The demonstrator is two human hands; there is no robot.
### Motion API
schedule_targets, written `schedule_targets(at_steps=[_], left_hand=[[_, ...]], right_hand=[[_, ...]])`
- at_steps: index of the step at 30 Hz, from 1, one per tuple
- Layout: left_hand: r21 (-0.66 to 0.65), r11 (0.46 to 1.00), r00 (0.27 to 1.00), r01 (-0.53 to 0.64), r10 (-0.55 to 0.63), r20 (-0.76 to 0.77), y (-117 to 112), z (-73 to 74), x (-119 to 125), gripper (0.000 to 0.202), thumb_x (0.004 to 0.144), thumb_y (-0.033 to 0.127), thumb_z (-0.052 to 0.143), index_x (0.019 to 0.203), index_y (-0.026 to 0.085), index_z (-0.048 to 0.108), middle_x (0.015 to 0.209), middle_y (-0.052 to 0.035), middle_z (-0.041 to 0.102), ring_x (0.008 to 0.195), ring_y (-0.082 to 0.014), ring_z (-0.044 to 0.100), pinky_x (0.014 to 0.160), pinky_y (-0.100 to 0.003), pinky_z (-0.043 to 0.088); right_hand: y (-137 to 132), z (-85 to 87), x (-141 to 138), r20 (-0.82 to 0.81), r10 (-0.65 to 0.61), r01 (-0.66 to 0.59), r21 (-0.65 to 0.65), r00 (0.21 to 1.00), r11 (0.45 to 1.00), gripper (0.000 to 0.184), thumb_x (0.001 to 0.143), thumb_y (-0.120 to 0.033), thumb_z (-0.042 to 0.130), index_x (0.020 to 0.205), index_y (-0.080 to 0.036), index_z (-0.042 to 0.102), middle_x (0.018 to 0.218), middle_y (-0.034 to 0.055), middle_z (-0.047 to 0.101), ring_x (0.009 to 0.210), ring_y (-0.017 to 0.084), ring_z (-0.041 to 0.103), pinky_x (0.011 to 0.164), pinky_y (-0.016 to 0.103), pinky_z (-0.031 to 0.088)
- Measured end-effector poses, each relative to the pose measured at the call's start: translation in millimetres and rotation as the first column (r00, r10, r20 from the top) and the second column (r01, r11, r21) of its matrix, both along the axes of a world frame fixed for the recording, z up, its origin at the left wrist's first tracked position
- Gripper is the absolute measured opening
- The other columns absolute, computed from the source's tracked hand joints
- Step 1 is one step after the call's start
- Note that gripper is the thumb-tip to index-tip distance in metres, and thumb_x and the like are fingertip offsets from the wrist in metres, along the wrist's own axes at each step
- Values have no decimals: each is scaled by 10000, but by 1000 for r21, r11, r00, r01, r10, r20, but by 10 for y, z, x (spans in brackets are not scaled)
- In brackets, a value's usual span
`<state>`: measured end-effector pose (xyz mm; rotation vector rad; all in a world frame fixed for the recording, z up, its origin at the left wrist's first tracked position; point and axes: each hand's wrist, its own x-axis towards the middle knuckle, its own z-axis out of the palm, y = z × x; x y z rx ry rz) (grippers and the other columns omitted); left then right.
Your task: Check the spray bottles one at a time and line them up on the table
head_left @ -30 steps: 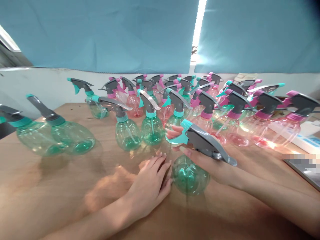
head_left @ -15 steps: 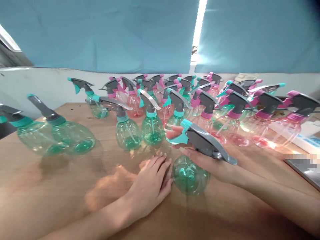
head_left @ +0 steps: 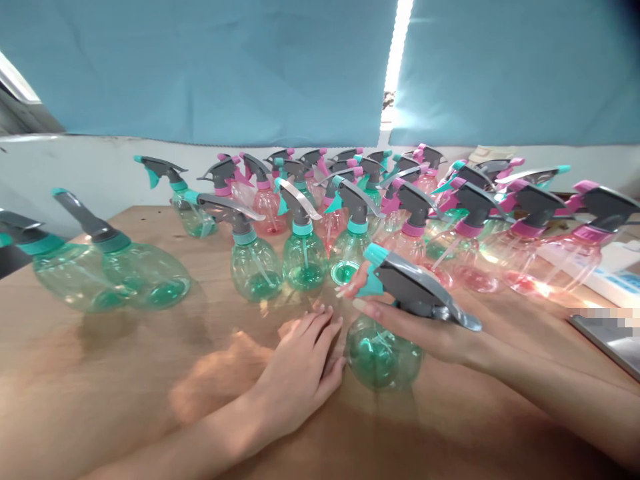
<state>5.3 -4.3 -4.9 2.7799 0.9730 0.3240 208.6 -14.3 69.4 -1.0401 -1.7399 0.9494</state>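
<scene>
A green see-through spray bottle (head_left: 383, 357) with a grey and teal spray head stands tilted slightly on the table in front of me. My right hand (head_left: 400, 323) is closed around its neck from the right, with the fingers at the teal trigger (head_left: 371, 285). Beside the bottle's left side, my left hand (head_left: 307, 357) rests low on the table with its fingers stretched out and nothing visible in it. The thumb tip lies close to the bottle; whether it touches cannot be made out.
Several green and pink spray bottles, among them a green one (head_left: 306, 260) and a pink one (head_left: 467, 257), stand in rows at the back. Two green bottles (head_left: 150, 277) lean at the left. A dark flat device (head_left: 607, 340) lies at the right edge of the wooden table (head_left: 150, 393).
The spray head has shifted slightly right and down. My right fingers have drawn in, and the trigger sits closer to the neck. My left hand has stayed in place.
</scene>
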Motion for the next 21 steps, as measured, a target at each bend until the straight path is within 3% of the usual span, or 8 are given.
schedule_targets(at_steps=[6,12,16,18,21], left_hand=[[4,1000,1000,3,-3,-22,6,1,0,441,954,213,511,1361,54,459,1401,-211,494,1310,-350,443,1070,-543,387],[20,1000,1000,1,-1,-17,-8,-25,-13,443,955,221,515,1353,30,475,1368,-223,517,1292,-364,456,1045,-554,411],[24,1000,1000,-5,5,12,-11,-37,-10,429,941,204,499,1346,61,477,1368,-208,521,1297,-352,457,1048,-548,411],[29,1000,1000,-6,5,28,-5,-42,-9,426,935,199,494,1343,76,476,1375,-199,518,1306,-345,452,1054,-544,405],[38,999,999,-7,5,46,3,-44,-9,425,932,203,493,1338,80,477,1379,-195,517,1319,-337,442,1066,-531,396]], right_hand=[[-27,20,8,-45,-18,18,4,999,1000,125,822,-278,637,771,-233,533,632,-61,505,435,55,329,378,208,275],[-14,0,8,14,-15,14,19,1000,1000,87,824,-319,612,807,-241,579,599,-49,531,444,85,432,420,217,403],[-23,24,-25,-34,-1,2,12,999,1000,103,823,-320,589,860,-258,663,706,-5,648,638,160,661,594,271,557],[-38,24,-30,-55,3,-3,-4,999,1000,142,844,-279,575,926,-276,690,761,3,684,711,176,692,682,305,584],[-66,3,-15,-44,-15,14,-16,999,1000,259,896,-250,543,1118,-306,664,694,-18,660,659,171,673,755,354,589]])
